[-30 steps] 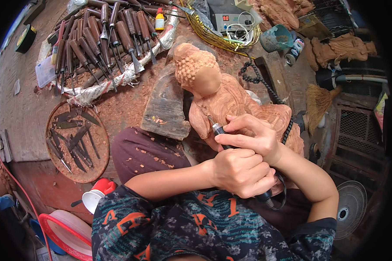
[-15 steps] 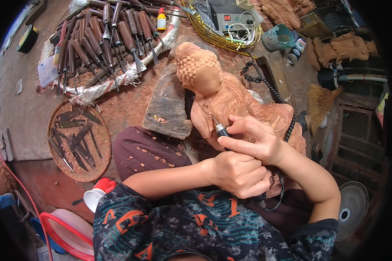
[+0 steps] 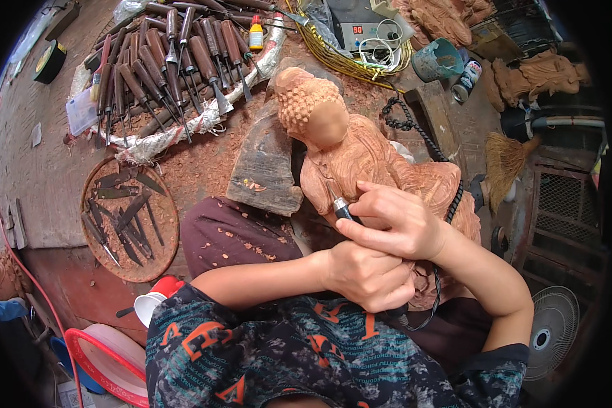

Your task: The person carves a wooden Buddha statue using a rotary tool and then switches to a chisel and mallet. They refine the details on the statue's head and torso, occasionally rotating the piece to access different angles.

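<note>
A carved wooden figure (image 3: 360, 153) with a knobbed head lies tilted across my lap, its wood reddish-brown. My left hand (image 3: 370, 275) is closed around the body of a black rotary carving tool (image 3: 342, 208). My right hand (image 3: 401, 221) grips the same tool nearer its silver collar, fingertips by the figure's chest. The thin bit points up to the figure's shoulder and upper arm; whether it touches the wood I cannot tell. Most of the handle is hidden by my hands. A dark cord (image 3: 432, 306) leaves the tool's back end below my left hand.
Several wooden-handled chisels (image 3: 160, 68) lie on a white-edged sack. A round tray (image 3: 170, 262) holds blades. A weathered wood block (image 3: 262, 170) sits left of the figure. Beyond are a control box (image 3: 350, 32), a bluish pot (image 3: 436, 60) and a can (image 3: 466, 81). A fan (image 3: 547, 333) stands right.
Both hands and the carving tool have shifted slightly left and down against the figure. The whole view has moved a little. The grip is the same.
</note>
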Demonstrator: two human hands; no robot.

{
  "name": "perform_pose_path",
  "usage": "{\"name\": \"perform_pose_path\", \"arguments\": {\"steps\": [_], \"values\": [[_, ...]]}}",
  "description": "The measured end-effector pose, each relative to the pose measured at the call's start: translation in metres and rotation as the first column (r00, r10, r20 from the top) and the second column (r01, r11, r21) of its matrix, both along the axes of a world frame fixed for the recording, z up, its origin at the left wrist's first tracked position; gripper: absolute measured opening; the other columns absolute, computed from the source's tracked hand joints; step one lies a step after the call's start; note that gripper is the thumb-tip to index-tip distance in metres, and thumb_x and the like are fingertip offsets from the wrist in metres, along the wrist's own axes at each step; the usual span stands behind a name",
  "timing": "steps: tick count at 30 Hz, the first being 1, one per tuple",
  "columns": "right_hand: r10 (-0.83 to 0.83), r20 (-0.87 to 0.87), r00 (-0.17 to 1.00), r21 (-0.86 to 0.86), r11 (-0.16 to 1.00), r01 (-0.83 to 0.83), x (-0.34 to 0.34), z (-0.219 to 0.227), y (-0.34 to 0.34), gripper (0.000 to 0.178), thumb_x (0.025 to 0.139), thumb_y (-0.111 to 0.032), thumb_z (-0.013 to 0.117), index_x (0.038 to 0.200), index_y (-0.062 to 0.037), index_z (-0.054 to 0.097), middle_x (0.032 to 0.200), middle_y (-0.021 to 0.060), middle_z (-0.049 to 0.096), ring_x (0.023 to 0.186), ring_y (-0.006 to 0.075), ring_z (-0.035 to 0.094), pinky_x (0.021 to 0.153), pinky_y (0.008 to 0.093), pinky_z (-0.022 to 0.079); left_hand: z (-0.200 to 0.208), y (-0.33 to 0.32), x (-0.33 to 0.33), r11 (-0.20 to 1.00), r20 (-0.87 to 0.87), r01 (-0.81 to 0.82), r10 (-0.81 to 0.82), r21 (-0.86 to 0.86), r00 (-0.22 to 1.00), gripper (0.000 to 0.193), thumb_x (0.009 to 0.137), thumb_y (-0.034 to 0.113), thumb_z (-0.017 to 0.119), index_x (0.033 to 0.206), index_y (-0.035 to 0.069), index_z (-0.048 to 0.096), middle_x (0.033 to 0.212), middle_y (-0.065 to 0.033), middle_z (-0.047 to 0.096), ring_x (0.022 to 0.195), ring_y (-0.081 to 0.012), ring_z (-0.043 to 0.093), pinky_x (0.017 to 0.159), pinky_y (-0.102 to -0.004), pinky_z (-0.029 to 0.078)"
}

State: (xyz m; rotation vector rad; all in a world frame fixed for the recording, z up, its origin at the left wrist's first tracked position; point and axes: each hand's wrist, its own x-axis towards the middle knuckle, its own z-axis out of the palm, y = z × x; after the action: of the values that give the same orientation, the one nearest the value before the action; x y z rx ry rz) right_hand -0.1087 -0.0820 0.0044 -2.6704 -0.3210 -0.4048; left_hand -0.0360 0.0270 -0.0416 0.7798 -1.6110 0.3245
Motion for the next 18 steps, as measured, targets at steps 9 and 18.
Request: {"name": "perform_pose_path", "arguments": {"steps": [9,18], "values": [[-0.018,0.057,0.998,-0.087,0.996,0.023,-0.015,0.036,0.018,0.027,0.068,-0.014,0.065,0.094,-0.0092,0.069,0.087,0.007,0.061,0.084,0.024,0.066,0.081,0.0426,0.058,0.027,0.017,-0.023,0.999,0.012,-0.021,0.022,-0.047,1.0,0.018,0.065,0.019,0.058,0.057,0.004,0.05,0.054,-0.0043,0.049,0.051,-0.0171,0.052,0.048,-0.0292,0.041],[-0.188,-0.114,0.975,-0.004,0.982,0.189,-0.047,0.053,0.027,0.034,0.07,-0.014,0.065,0.103,-0.0084,0.071,0.09,0.0067,0.062,0.077,0.022,0.064,0.079,0.0407,0.057,0.035,0.024,-0.019,0.999,0.002,-0.01,0.009,0.05,1.0,0.022,0.071,0.011,0.07,0.061,0.006,0.051,0.053,0.0009,0.046,0.048,-0.0104,0.05,0.045,-0.0246,0.035]]}}
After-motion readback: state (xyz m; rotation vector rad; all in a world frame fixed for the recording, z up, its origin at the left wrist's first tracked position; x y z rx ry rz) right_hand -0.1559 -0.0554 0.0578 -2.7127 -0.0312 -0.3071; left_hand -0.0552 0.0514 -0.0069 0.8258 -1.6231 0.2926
